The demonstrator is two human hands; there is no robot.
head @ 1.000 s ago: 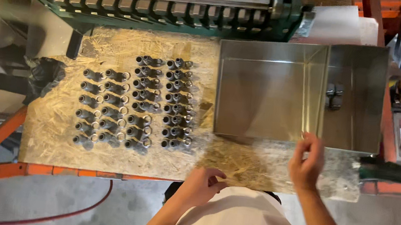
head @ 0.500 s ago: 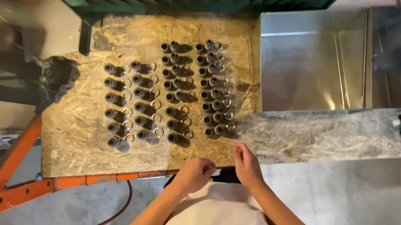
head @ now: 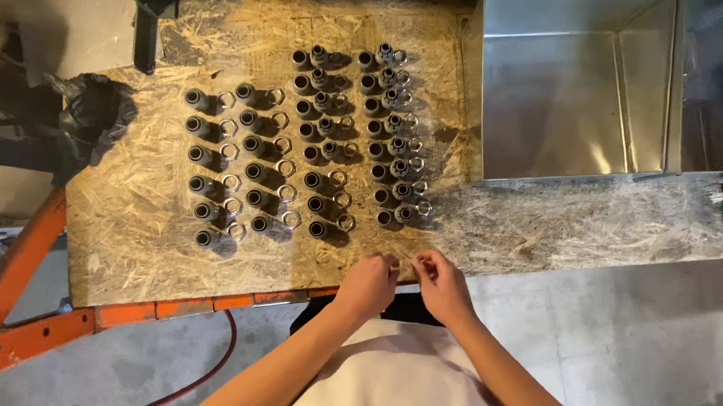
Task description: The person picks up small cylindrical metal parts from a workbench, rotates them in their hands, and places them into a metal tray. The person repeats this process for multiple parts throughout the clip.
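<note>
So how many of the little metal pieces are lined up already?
Four double rows of small metal fittings already stand on the chipboard bench. The left hand and right hand meet at its near edge; what they pinch is too small to tell. The steel bin looks empty.

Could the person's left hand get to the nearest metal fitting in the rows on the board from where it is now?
Probably yes. The left hand sits at the board's near edge, and the closest metal fitting lies just ahead of it with only bare board between. The right hand is off to the side, not blocking.
</note>
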